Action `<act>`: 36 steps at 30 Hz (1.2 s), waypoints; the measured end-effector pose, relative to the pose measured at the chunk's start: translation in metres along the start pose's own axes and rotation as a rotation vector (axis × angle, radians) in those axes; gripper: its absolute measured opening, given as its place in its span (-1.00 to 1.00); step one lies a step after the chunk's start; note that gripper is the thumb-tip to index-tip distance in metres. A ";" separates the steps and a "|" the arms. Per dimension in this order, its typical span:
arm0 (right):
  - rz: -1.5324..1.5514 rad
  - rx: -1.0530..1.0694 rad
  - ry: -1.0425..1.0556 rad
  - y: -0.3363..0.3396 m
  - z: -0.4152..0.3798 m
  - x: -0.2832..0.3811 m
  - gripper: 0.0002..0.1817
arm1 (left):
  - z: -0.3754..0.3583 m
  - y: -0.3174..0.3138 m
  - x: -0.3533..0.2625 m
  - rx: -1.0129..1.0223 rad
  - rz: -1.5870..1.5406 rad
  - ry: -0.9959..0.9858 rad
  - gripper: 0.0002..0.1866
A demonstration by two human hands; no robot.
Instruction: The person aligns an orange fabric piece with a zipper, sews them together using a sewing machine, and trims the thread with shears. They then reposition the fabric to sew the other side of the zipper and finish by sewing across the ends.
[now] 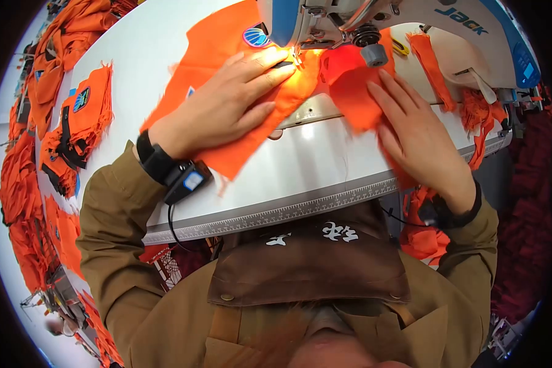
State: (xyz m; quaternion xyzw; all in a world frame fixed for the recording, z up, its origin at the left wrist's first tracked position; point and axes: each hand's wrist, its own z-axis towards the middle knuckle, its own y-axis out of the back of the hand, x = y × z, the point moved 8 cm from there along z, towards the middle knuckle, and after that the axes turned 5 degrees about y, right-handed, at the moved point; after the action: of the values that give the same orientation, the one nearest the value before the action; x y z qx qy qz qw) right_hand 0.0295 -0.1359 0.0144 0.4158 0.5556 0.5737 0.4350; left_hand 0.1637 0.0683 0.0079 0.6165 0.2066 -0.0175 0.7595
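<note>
An orange fabric piece [227,150] with a round blue emblem lies on the white table, its right part under the lit needle area of a sewing machine [423,27]. My left hand [230,101] rests flat on this fabric, fingers spread, fingertips just left of the presser foot [297,58]. A small dark item under those fingertips is too small to make out. My right hand [417,129] lies with fingers stretched over a second orange piece [354,101], right of the needle. Part of that piece is hidden beneath the hand.
Stacked orange patches [95,98] with emblems and black strips lie at the left. An orange strip [432,70] and frayed scraps [479,110] are at the right. A ruler strip [276,216] runs along the table's front edge. Orange garments [21,202] are piled at far left.
</note>
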 end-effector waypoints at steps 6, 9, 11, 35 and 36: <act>-0.301 -0.329 0.042 0.014 0.053 -0.047 -0.33 | 0.005 0.006 -0.029 0.131 0.006 0.124 -0.41; -0.077 -0.302 0.076 0.028 0.060 -0.014 -0.51 | 0.009 0.003 -0.021 0.015 0.136 0.080 -0.42; -0.088 -0.372 0.141 0.024 0.055 -0.006 -0.52 | 0.011 0.000 -0.019 -0.053 0.168 0.051 -0.40; 0.153 -0.476 0.556 0.008 0.074 0.035 -0.65 | 0.004 -0.002 -0.016 -0.063 0.055 0.009 -0.37; 0.147 -0.471 0.555 0.007 0.075 0.033 -0.66 | 0.003 -0.008 -0.016 -0.082 -0.028 0.041 -0.38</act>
State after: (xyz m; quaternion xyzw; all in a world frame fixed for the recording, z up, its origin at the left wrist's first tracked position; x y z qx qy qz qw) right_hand 0.0919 -0.0839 0.0241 0.1718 0.4739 0.8064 0.3093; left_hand 0.1475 0.0602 0.0058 0.5821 0.2313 -0.0069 0.7795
